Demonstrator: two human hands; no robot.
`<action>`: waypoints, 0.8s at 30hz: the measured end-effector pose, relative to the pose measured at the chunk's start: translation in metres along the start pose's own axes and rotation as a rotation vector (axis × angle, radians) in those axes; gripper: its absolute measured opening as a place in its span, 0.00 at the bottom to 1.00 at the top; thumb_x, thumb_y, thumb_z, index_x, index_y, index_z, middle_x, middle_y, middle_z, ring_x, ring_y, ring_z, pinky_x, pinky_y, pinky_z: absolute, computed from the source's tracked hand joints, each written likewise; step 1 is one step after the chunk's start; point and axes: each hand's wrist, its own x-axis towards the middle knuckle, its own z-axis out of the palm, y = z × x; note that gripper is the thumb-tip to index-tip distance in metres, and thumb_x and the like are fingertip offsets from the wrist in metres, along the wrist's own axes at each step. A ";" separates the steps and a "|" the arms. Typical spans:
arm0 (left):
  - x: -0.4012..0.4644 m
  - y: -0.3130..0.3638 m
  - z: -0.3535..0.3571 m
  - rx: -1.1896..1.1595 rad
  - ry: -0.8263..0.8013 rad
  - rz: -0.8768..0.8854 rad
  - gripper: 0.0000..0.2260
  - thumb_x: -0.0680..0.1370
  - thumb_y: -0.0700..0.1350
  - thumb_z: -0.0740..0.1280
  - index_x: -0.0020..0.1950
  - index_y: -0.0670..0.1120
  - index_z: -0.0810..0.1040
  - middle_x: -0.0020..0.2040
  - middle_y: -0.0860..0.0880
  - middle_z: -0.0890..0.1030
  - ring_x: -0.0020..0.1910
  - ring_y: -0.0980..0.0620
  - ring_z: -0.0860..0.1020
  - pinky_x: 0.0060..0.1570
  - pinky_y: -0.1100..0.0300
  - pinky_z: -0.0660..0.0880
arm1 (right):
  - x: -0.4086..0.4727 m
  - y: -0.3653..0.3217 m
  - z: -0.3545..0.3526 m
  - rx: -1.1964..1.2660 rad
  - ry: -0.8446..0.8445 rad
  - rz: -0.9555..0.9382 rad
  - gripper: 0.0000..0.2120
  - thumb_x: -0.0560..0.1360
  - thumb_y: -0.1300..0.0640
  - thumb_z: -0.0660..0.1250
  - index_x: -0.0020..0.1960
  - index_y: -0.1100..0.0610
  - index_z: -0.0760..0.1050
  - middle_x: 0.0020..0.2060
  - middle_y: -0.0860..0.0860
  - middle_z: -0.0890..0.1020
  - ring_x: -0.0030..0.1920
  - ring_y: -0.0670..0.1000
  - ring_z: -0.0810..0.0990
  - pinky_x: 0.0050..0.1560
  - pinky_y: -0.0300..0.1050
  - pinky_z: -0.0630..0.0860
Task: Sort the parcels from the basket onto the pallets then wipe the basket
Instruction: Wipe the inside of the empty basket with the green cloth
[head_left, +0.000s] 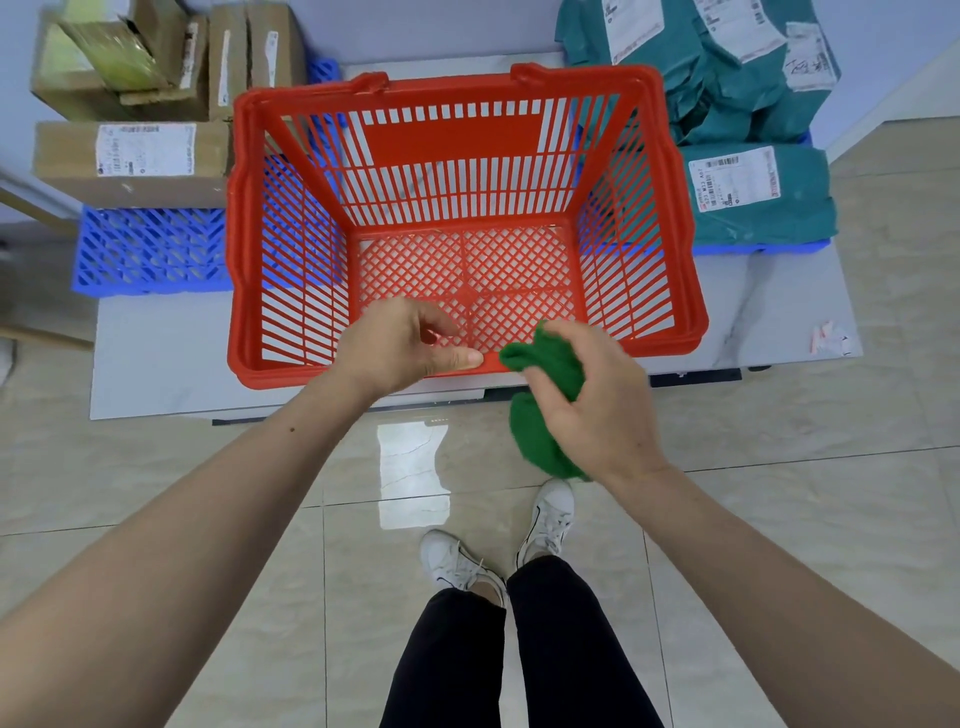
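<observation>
A red plastic basket (291, 249) stands on a low white platform, and nothing lies inside it. My left hand (400, 345) grips the basket's near rim, thumb along the outside and fingers curled over the inside. My right hand (602, 400) grips a bunched green cloth (540, 364), whose upper end touches the near rim just right of my left thumb. Cardboard parcels (135, 156) are stacked on a blue pallet (150, 249) at the left. Teal bag parcels (758, 192) are piled at the right.
The white platform (156, 353) sits on a glossy tiled floor, its front edge just beyond my feet. My white shoes (498, 545) and dark trousers are below the hands. A crumpled scrap of paper (828, 338) lies on the platform's right corner.
</observation>
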 end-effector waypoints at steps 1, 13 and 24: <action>-0.004 -0.002 0.001 0.137 0.058 0.012 0.32 0.60 0.73 0.66 0.54 0.53 0.84 0.49 0.55 0.84 0.50 0.54 0.81 0.50 0.51 0.80 | 0.008 -0.002 -0.006 0.046 0.023 0.038 0.17 0.73 0.55 0.73 0.61 0.53 0.74 0.50 0.45 0.79 0.50 0.47 0.79 0.52 0.48 0.78; -0.015 -0.035 0.004 0.452 0.483 -0.002 0.29 0.80 0.63 0.49 0.46 0.48 0.84 0.47 0.50 0.83 0.46 0.46 0.80 0.36 0.59 0.65 | 0.076 -0.020 -0.013 0.124 -0.026 0.343 0.04 0.74 0.57 0.70 0.49 0.53 0.81 0.45 0.47 0.82 0.48 0.48 0.80 0.52 0.49 0.77; -0.012 -0.031 0.008 0.447 0.510 -0.084 0.26 0.82 0.59 0.48 0.43 0.46 0.80 0.45 0.46 0.81 0.45 0.42 0.79 0.41 0.50 0.75 | 0.074 -0.056 0.054 -0.355 -0.592 0.074 0.17 0.80 0.45 0.62 0.63 0.54 0.77 0.59 0.58 0.78 0.61 0.59 0.74 0.62 0.52 0.70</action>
